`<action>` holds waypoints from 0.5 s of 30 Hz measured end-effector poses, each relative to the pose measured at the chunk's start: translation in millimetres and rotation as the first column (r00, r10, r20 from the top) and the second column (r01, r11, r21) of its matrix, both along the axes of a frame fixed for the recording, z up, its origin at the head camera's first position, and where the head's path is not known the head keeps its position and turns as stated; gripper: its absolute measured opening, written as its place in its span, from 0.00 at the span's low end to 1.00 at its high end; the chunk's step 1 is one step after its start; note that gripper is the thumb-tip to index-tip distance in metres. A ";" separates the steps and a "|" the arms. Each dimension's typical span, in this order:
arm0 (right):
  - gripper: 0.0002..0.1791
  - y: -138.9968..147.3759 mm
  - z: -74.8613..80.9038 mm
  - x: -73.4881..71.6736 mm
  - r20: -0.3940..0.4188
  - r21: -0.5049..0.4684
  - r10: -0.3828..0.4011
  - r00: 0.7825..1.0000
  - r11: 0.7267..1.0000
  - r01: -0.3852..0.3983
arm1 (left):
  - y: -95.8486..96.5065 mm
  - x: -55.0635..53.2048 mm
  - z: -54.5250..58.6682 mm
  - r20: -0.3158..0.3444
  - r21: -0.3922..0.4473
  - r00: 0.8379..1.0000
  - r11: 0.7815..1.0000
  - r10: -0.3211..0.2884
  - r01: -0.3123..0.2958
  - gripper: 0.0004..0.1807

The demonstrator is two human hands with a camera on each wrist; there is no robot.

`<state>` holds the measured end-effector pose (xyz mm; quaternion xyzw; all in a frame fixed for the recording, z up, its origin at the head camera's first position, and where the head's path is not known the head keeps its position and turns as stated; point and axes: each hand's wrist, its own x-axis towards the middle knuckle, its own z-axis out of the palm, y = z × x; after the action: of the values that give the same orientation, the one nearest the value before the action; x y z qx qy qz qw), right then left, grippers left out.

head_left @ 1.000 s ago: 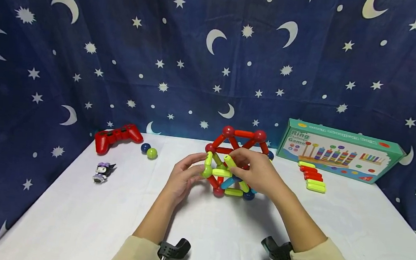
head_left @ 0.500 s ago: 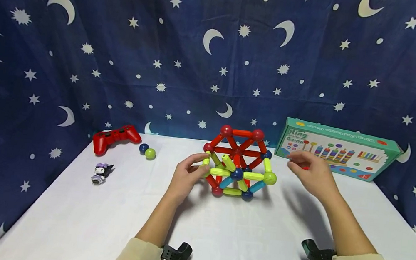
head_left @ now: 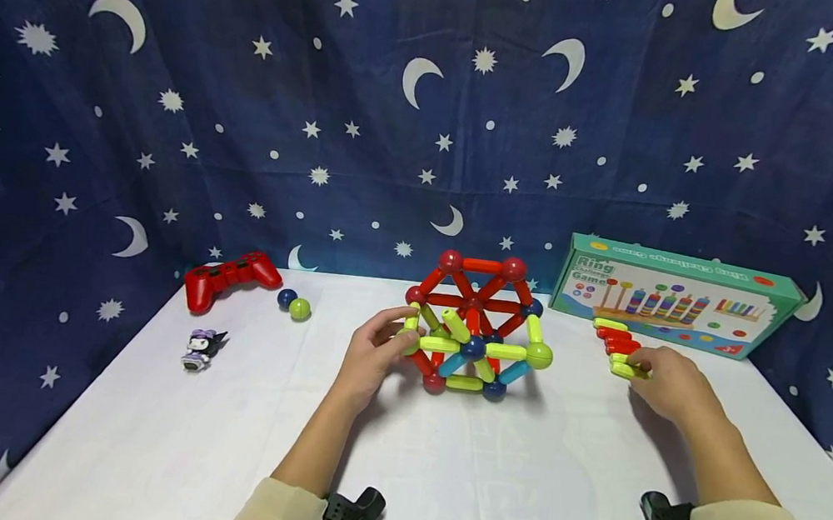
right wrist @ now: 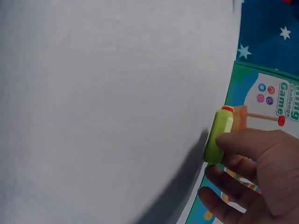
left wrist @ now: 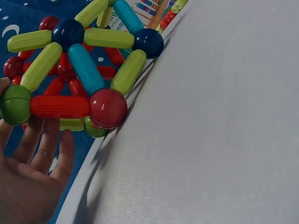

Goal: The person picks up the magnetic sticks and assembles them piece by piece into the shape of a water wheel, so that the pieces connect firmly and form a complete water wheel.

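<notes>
A framework of magnetic rods and balls (head_left: 472,348) in red, yellow-green and blue stands mid-table. My left hand (head_left: 369,360) holds its left side, thumb and fingers about a green ball (left wrist: 14,105). One yellow-green rod (head_left: 456,325) sticks out from the dark blue ball at the front. Far to the right, my right hand (head_left: 675,390) pinches a yellow-green rod (right wrist: 218,135) at the near end of a row of loose rods. In the right wrist view the thumb lies across that rod, and the other fingers are partly behind it.
Behind the loose red rods (head_left: 618,340) a green game box (head_left: 676,298) leans near the back edge. At the left are a red game controller (head_left: 232,280), a dark blue ball (head_left: 287,299), a green ball (head_left: 300,309) and a small figurine (head_left: 203,349).
My right hand has left the framework, moved right to the loose rods and come down on a yellow-green one. The left hand stays at the framework's left side.
</notes>
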<state>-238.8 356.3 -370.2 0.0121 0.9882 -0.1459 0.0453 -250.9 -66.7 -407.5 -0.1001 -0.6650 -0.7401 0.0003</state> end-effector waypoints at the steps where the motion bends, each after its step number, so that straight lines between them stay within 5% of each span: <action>1: 0.21 -0.9 0.1 -0.1 0.011 0.005 0.005 1.000 1.000 -0.005 | 0.3 0.4 0.3 0.004 0.006 1.000 1.000 -0.005 0.005 0.22; 7: 0.17 -13.7 4.2 -0.5 0.060 -0.050 0.060 0.996 0.997 -0.057 | 1.0 0.0 0.3 0.014 0.022 1.000 1.000 -0.007 0.007 0.23; 11: 0.22 -28.0 13.1 2.6 -0.063 -0.206 0.068 0.996 0.975 -0.080 | 1.3 -0.2 0.5 0.018 0.031 1.000 0.999 -0.013 0.012 0.23; 15: 0.28 -51.7 28.0 8.2 -0.186 -0.403 0.043 0.982 0.908 -0.116 | 1.3 -1.0 -0.5 0.020 0.038 1.000 0.999 -0.013 0.013 0.23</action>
<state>-230.6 304.5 -342.2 -0.0509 0.9350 -0.3493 -0.0328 -251.9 -65.3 -408.0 -0.0971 -0.6503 -0.7534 -0.0092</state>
